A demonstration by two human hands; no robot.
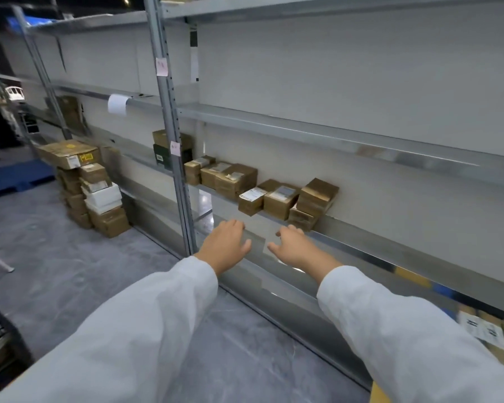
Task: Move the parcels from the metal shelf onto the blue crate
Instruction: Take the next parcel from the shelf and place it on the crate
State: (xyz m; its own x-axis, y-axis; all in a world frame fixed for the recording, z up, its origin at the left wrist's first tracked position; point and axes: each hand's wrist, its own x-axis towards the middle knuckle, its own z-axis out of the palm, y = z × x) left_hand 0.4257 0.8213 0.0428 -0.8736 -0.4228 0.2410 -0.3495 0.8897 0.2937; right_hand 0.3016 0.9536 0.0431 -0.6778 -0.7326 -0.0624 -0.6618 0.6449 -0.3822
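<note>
Hands empty and spread-fingered, left hand (226,247) and right hand (297,248) at the metal shelf (376,253) lip; labelled cardboard parcels (280,199) just beyond them; next, likely, grasp one and carry it to the blue crate (15,177), far left.

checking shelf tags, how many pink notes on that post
2: upper pink note high on the post, lower pink note further down it. Others may be hidden.

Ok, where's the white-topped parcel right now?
Centre of the head view, on the metal shelf: the white-topped parcel is the leftmost of the nearer cluster, beside a brown parcel.
</note>
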